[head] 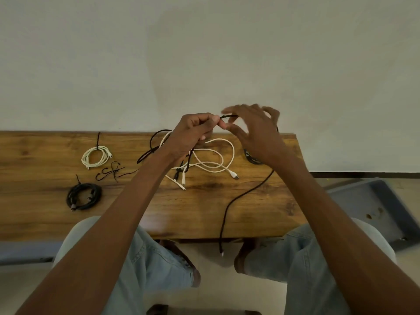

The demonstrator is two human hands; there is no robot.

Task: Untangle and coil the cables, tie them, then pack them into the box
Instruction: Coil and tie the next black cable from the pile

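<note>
Up above the far edge of the wooden surface (261,214), the left hand (193,133) pinches a black cable (241,194) between curled fingers, while the right hand (254,130) is blurred, its fingers spread beside the cable's short raised stretch; whether they grip it cannot be told. That black cable runs down past the right wrist, across the surface and over the near edge, its plug hanging between the knees. Under the left wrist lies a loose tangle of white cable (218,160) mixed with black strands. To the left rest a tied white coil (96,155), loose black ties (111,172) and a tied black coil (83,196), each apart
</note>
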